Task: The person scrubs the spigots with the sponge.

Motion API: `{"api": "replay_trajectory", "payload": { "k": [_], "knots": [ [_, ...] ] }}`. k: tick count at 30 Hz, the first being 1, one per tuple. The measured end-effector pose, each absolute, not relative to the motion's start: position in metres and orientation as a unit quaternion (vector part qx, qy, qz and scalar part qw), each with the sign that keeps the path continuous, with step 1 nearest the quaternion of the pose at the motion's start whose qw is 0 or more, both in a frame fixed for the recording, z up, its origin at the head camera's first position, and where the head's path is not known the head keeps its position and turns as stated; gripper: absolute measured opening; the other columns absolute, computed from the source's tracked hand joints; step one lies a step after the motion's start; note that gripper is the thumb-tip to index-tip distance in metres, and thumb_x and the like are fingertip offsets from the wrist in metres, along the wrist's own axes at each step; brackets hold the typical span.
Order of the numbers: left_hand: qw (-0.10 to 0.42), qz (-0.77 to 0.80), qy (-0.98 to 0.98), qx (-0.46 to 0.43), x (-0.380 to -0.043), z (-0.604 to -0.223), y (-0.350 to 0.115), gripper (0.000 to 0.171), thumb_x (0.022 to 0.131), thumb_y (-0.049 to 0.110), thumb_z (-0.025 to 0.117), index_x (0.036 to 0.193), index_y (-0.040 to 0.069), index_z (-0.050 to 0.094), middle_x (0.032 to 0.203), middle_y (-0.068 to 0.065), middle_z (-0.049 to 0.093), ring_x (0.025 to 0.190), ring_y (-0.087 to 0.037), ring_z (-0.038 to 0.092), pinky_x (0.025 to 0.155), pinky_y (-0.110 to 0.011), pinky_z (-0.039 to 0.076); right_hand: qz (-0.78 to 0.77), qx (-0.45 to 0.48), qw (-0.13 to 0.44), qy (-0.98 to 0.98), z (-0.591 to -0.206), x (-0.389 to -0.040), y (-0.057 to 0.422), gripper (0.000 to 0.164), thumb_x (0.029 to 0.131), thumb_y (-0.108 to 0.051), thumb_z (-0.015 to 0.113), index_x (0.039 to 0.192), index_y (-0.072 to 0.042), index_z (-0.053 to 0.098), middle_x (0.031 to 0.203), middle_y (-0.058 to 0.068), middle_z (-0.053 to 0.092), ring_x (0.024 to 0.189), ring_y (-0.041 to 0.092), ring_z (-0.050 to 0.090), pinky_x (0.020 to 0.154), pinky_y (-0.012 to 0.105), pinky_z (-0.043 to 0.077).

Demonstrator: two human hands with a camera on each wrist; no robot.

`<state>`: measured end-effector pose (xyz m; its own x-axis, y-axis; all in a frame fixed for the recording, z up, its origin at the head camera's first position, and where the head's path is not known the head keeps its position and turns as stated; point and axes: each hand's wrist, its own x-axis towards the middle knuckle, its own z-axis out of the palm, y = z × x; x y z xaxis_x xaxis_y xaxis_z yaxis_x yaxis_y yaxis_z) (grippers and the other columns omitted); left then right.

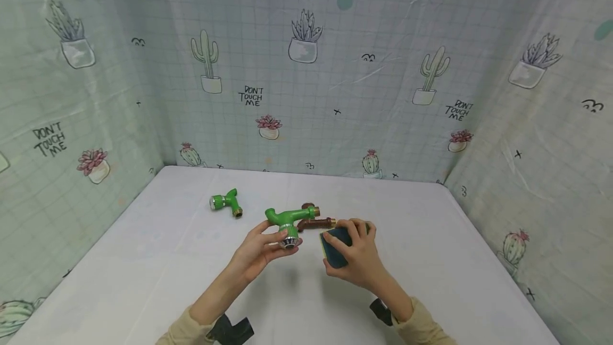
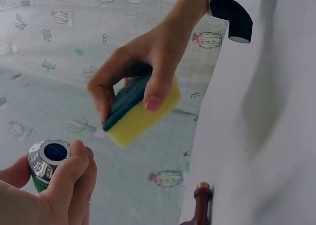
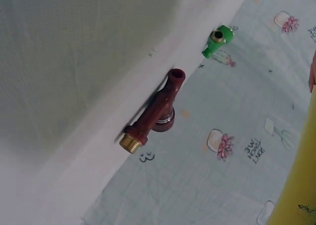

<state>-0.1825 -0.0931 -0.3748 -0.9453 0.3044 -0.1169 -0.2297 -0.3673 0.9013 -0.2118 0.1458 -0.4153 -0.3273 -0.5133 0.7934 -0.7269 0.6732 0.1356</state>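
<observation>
My left hand [image 1: 256, 254] grips a green tap [image 1: 293, 218] by its chrome-ended knob, lifted above the table with the brass-threaded end toward the right. In the left wrist view, the fingers and thumb wrap the chrome knob [image 2: 43, 158]. My right hand [image 1: 360, 260] pinches a sponge [image 1: 337, 249], yellow with a dark green scouring side, beside the tap but apart from it. Both sponge layers [image 2: 145, 122] show in the left wrist view. Only a yellow strip of the sponge [image 3: 296, 170] appears at the right wrist view's edge.
Behind the hands, a dark red-brown tap [image 1: 316, 224] with a brass thread lies on the white table [image 1: 158, 238]. Another green tap [image 1: 227, 202] lies farther left. Cactus-print cloth [image 1: 306, 89] walls the table's back and sides.
</observation>
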Motion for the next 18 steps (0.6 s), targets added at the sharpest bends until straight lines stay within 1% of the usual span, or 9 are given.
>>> {"api": "replay_trajectory", "payload": {
  "k": [2,4,7,9,11,13,15,16,18],
  "knots": [
    [0.166,0.824,0.54,0.038,-0.183,-0.374,-0.094,0.058,0.088,0.003,0.051,0.137,-0.003,0.02,0.119,-0.023,0.044,0.095,-0.027,0.063,0.088,-0.042,0.049,0.145,0.366,0.446,-0.804,-0.417,-0.213,0.146,0.044,0.077,-0.05,0.051,0.107,-0.02,0.06,0.105,0.015,0.048,0.093,0.03,0.037,0.073,0.051,0.028],
    [0.184,0.818,0.544,0.043,-0.183,-0.375,-0.095,0.057,0.089,0.004,0.05,0.137,-0.004,0.02,0.124,-0.027,0.042,0.097,-0.028,0.062,0.088,-0.042,0.049,0.181,0.342,0.461,-0.798,-0.417,-0.214,0.146,0.045,0.08,-0.051,0.047,0.106,-0.017,0.06,0.104,0.016,0.048,0.093,0.031,0.037,0.074,0.051,0.026],
    [0.201,0.809,0.55,0.048,-0.182,-0.378,-0.095,0.061,0.089,0.006,0.05,0.138,-0.005,0.016,0.124,-0.029,0.042,0.098,-0.03,0.062,0.088,-0.041,0.049,0.23,0.324,0.476,-0.785,-0.417,-0.215,0.145,0.045,0.08,-0.05,0.048,0.105,-0.014,0.06,0.104,0.018,0.048,0.093,0.031,0.036,0.075,0.051,0.025],
    [0.194,0.808,0.555,0.046,-0.181,-0.38,-0.094,0.066,0.089,0.007,0.052,0.139,-0.001,0.011,0.12,-0.027,0.046,0.096,-0.029,0.063,0.087,-0.041,0.05,0.246,0.322,0.48,-0.778,-0.417,-0.215,0.145,0.045,0.08,-0.05,0.05,0.104,-0.013,0.06,0.104,0.018,0.048,0.093,0.031,0.036,0.076,0.051,0.025],
    [0.18,0.805,0.562,0.052,-0.181,-0.382,-0.095,0.07,0.088,0.008,0.053,0.14,0.007,0.007,0.114,-0.022,0.048,0.092,-0.027,0.064,0.086,-0.042,0.05,0.254,0.322,0.482,-0.774,-0.418,-0.214,0.145,0.045,0.08,-0.049,0.051,0.104,-0.012,0.06,0.103,0.019,0.049,0.093,0.031,0.036,0.076,0.051,0.025],
    [0.176,0.79,0.583,0.068,-0.182,-0.384,-0.095,0.067,0.088,0.01,0.053,0.141,0.01,0.012,0.107,-0.016,0.049,0.085,-0.022,0.065,0.085,-0.041,0.051,0.257,0.322,0.484,-0.772,-0.418,-0.213,0.144,0.045,0.079,-0.049,0.052,0.103,-0.012,0.061,0.103,0.019,0.049,0.094,0.032,0.036,0.076,0.051,0.025],
    [0.185,0.766,0.608,0.094,-0.182,-0.385,-0.096,0.061,0.089,0.013,0.053,0.141,0.01,0.02,0.103,-0.012,0.051,0.081,-0.017,0.064,0.084,-0.04,0.052,0.26,0.322,0.485,-0.771,-0.418,-0.212,0.144,0.045,0.08,-0.049,0.052,0.103,-0.012,0.061,0.103,0.019,0.049,0.094,0.032,0.036,0.076,0.051,0.025],
    [0.189,0.752,0.622,0.11,-0.182,-0.386,-0.096,0.057,0.089,0.015,0.053,0.139,0.008,0.026,0.104,-0.011,0.05,0.081,-0.015,0.063,0.084,-0.039,0.052,0.262,0.323,0.485,-0.77,-0.418,-0.212,0.144,0.045,0.08,-0.049,0.052,0.103,-0.012,0.061,0.103,0.019,0.049,0.094,0.032,0.036,0.076,0.051,0.025],
    [0.198,0.72,0.652,0.135,-0.182,-0.387,-0.096,0.055,0.088,0.019,0.056,0.136,0.003,0.034,0.102,-0.011,0.054,0.081,-0.014,0.063,0.082,-0.038,0.053,0.264,0.326,0.485,-0.768,-0.417,-0.211,0.144,0.045,0.079,-0.049,0.052,0.104,-0.012,0.061,0.104,0.019,0.049,0.094,0.032,0.036,0.077,0.052,0.025]
  ]
}}
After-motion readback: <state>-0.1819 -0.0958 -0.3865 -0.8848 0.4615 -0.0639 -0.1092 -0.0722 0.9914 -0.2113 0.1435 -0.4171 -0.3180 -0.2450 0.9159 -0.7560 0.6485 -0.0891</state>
